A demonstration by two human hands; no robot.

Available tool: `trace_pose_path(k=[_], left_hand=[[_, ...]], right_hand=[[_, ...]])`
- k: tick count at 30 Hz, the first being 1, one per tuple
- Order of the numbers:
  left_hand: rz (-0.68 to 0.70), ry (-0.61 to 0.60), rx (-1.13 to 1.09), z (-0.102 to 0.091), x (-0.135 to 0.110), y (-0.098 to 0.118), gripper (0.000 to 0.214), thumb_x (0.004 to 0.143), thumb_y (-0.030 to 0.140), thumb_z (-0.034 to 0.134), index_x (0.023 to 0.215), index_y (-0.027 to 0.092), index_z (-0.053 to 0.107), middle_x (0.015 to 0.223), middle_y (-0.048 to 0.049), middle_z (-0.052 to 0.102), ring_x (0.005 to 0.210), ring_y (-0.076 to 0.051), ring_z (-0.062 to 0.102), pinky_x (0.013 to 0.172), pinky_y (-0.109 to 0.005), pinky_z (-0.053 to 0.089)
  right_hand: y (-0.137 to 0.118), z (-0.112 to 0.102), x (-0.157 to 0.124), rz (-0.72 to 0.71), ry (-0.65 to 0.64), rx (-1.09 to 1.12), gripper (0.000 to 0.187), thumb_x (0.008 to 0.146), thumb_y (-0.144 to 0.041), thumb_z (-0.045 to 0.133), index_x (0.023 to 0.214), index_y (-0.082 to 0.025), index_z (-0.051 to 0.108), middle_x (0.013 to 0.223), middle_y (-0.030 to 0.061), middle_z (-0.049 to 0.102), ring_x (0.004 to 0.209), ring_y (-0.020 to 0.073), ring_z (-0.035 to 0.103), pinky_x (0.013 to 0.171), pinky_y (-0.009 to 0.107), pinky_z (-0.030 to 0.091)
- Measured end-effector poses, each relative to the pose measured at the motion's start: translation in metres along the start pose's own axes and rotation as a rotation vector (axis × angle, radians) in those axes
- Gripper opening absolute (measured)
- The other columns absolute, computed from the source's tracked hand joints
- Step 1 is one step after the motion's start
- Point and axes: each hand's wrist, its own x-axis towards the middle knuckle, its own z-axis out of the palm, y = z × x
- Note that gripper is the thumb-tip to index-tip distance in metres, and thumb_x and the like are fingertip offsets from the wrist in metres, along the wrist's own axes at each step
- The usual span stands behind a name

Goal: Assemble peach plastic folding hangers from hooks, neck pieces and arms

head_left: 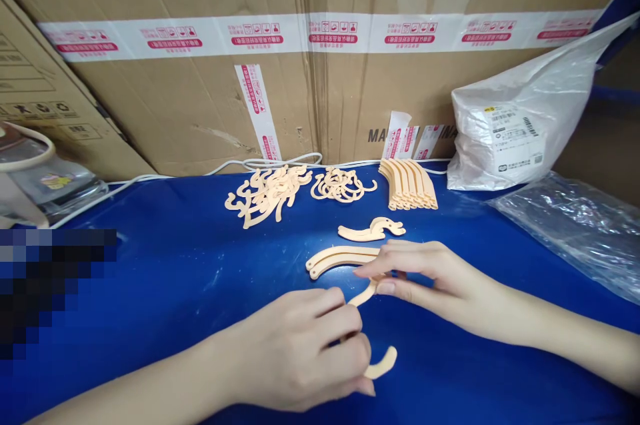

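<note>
My left hand is closed around a beige curved plastic piece, whose hooked end sticks out to the right below the fingers. A beige strip runs from its knuckles up to the fingertips of my right hand, which pinch its upper end. Whether strip and hooked end are one piece is hidden by my fingers. Just behind the right fingertips lie two long curved arms side by side, partly covered by that hand. Beyond them rests a short arm with a hook-shaped part.
Along the back are a loose heap of curved parts, a pile of hooks and a neat stack of arms. A white cable, cardboard boxes, a white mailing bag and clear plastic border the blue surface.
</note>
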Motion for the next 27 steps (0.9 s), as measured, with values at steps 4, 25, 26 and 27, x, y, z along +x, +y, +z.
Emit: trace_pose_path(k=[4,25,26,27], left_hand=[[-0.055,0.022,0.016,0.000,-0.002,-0.005,0.027,0.096,0.030,0.045,0.076,0.015,0.055,0.078,-0.0024,0.062,0.066,-0.015,0.054,0.058,-0.028,0.044],[-0.457,0.149,0.000,0.007,-0.013,-0.024,0.020,0.096,0.011,0.042,0.110,0.021,0.052,0.125,-0.0072,0.047,0.116,-0.018,0.046,0.096,-0.032,0.044],[-0.447,0.140,-0.022,0.007,-0.012,-0.024,0.018,0.097,0.011,0.042,0.109,0.020,0.052,0.121,-0.0069,0.050,0.114,-0.018,0.046,0.095,-0.031,0.043],[-0.438,0.132,-0.040,0.007,-0.012,-0.024,0.016,0.097,0.012,0.042,0.108,0.020,0.051,0.118,-0.0067,0.051,0.112,-0.017,0.047,0.095,-0.030,0.043]], right_hand=[[0.006,-0.001,0.002,0.069,0.054,0.063,0.020,0.091,-0.036,0.056,0.101,-0.023,0.067,0.089,-0.0011,0.070,0.076,0.0114,0.062,0.071,0.023,0.049],[0.014,-0.008,0.002,0.213,0.162,0.325,0.032,0.081,-0.034,0.069,0.112,-0.026,0.063,0.074,-0.0040,0.059,0.068,0.0096,0.054,0.067,0.024,0.045],[0.016,-0.007,0.002,0.220,0.156,0.343,0.030,0.080,-0.034,0.070,0.108,-0.025,0.064,0.073,-0.0039,0.060,0.067,0.0093,0.054,0.066,0.024,0.044],[0.017,-0.007,0.003,0.225,0.154,0.367,0.028,0.079,-0.034,0.071,0.104,-0.024,0.065,0.072,-0.0038,0.061,0.066,0.0090,0.054,0.065,0.023,0.044]])
